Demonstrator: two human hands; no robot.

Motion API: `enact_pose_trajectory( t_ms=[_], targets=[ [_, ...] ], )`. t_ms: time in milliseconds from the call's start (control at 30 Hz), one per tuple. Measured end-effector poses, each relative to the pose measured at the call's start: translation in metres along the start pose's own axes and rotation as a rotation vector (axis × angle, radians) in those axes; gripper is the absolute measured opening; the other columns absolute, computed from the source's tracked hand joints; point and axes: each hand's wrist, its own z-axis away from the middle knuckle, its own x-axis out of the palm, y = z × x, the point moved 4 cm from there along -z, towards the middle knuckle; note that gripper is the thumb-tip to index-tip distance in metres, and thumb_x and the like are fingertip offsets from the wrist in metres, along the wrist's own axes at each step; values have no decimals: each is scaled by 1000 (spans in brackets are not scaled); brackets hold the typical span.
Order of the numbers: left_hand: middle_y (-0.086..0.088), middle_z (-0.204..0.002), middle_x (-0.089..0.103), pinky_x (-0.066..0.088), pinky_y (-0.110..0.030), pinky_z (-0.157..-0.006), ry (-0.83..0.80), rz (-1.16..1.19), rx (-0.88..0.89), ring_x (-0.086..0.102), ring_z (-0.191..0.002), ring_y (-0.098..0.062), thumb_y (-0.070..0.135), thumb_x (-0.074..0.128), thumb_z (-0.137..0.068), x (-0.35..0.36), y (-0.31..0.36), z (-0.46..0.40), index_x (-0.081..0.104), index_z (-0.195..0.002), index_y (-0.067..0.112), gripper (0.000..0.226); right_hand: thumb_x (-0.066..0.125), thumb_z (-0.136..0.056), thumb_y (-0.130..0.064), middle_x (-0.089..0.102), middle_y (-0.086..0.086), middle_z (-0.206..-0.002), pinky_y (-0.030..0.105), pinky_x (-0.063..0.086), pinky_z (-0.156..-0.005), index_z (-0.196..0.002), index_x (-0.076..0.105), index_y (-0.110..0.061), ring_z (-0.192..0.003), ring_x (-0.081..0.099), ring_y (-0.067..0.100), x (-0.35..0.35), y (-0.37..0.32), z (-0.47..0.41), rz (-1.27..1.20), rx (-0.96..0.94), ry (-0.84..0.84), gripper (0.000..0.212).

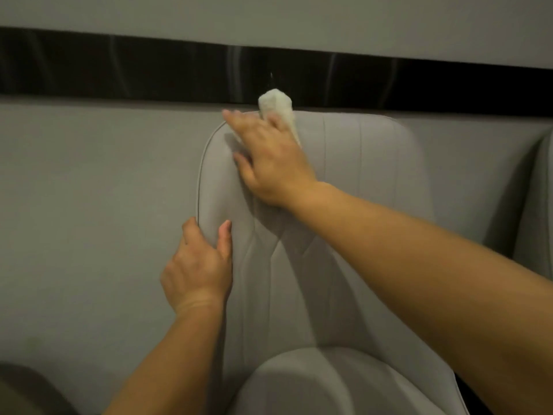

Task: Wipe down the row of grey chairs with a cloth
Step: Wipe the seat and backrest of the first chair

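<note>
A grey upholstered chair [368,181] fills the middle of the view, its backrest upright and its seat at the bottom. My right hand [269,157] lies flat near the top left of the backrest and presses a white cloth [278,110] against it. One end of the cloth sticks up past my fingers over the chair's top edge. My left hand [200,268] grips the backrest's left edge, thumb on the front and fingers wrapped behind.
A grey wall [89,190] stands right behind the chair, with a glossy black band [119,67] across it. Part of a second grey chair [538,211] shows at the right edge. A dark rounded object [27,390] sits at the bottom left corner.
</note>
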Motion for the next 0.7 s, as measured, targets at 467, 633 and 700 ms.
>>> enact_pose_trajectory(
  t_ms=[467, 633, 700],
  targets=[
    [-29, -94, 66, 38, -44, -59, 0, 15, -2, 62, -75, -51, 65, 39, -89, -1, 1, 1, 51, -120, 7, 67, 29, -99, -63, 16, 4, -166, 48, 5, -124, -158, 18, -21, -150, 21, 26, -36, 106, 48, 328, 298, -130, 74],
    [-28, -94, 66, 32, -41, -59, 22, 14, -5, 62, -76, -50, 70, 30, -86, -1, -2, 1, 50, -119, 9, 72, 29, -100, -61, 4, 0, -167, 46, -2, -124, -159, 5, -19, -153, 2, 20, -35, 97, 49, 215, 447, -102, 77],
    [-28, -94, 66, 32, -41, -59, 19, 15, -4, 62, -76, -50, 70, 30, -86, -1, -1, 0, 50, -117, 8, 72, 27, -105, -49, 16, -1, -166, 44, 3, -124, -159, 14, -19, -153, 9, 18, -40, 95, 49, 54, 497, -5, 62]
  ],
)
